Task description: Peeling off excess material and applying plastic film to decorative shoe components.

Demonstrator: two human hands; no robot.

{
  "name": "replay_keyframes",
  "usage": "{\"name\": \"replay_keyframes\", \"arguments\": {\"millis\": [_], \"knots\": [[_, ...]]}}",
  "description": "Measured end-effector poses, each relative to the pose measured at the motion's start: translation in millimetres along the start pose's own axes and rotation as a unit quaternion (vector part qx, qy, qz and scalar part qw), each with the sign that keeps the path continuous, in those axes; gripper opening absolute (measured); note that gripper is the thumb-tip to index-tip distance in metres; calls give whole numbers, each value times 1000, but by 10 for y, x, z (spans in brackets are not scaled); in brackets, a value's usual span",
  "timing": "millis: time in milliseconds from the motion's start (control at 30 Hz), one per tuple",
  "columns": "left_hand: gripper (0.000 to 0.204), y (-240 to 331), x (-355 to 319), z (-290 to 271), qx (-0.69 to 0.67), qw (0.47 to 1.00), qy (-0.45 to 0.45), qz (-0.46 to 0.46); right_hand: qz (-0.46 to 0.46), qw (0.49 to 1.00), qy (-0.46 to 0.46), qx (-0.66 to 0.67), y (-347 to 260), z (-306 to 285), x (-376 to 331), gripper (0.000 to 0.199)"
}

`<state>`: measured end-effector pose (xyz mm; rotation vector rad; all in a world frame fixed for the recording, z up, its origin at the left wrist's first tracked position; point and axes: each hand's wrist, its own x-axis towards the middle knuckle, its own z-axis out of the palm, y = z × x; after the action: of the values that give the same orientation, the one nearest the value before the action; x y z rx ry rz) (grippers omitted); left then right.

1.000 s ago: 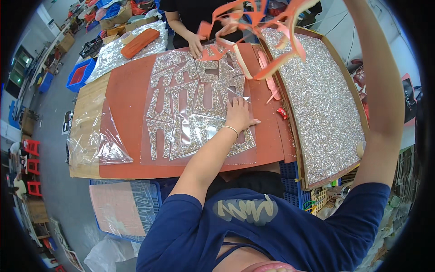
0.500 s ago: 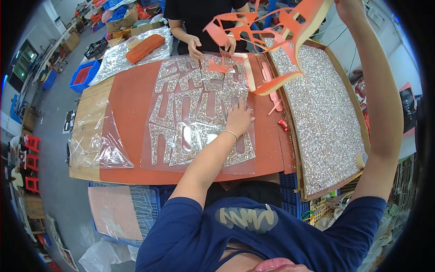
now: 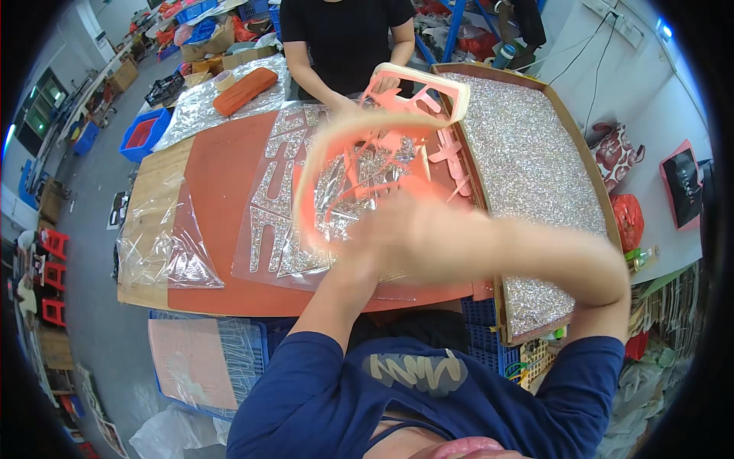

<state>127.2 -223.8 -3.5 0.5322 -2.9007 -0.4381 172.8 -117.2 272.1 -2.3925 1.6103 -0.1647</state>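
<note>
Swung down from overhead since half a second ago, the right hand (image 3: 417, 229) now crosses in front of the chest, blurred by motion, and brings the orange cut-out sheet (image 3: 359, 153) low over the table (image 3: 157, 183). Its fingers appear closed on the sheet's near edge, though the blur hides the exact grip. The left hand (image 3: 359, 256), which lay flat on the glitter pieces (image 3: 279, 222) before, is mostly hidden behind the right one; I cannot tell whether it is spread or pinching.

Beyond the hands, the orange sheet curls upward as a floppy lattice, its pale far end reaching toward a co-worker in black (image 3: 344, 38) whose hand (image 3: 340, 103) rests at the table's far edge. Under the hands lies a clear film bearing silver glitter shapes on a red-brown mat (image 3: 214, 176). To the right of the hands sits a long wooden-rimmed tray (image 3: 566, 138) filled with silver glitter. Left of them, crumpled clear plastic (image 3: 157, 252) lies on bare wood. Far left, a blue crate (image 3: 141, 134) stands on the floor.
</note>
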Motion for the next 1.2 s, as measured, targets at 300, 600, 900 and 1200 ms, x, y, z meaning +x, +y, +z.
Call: {"name": "replay_keyframes", "arguments": {"millis": [300, 600, 900, 1200], "knots": [[39, 9, 45, 67, 13, 999, -23, 20, 532, 783, 255, 197, 1210, 1739, -1184, 46], [55, -201, 39, 350, -32, 998, 47, -12, 414, 475, 275, 726, 1021, 1962, -822, 29], [57, -496, -445, -70, -87, 996, 4, 35, 250, 527, 423, 693, 820, 770, -386, 23], [55, -350, 41, 356, -212, 972, 81, 55, 222, 654, 604, 398, 181, -307, -962, 37]]}}
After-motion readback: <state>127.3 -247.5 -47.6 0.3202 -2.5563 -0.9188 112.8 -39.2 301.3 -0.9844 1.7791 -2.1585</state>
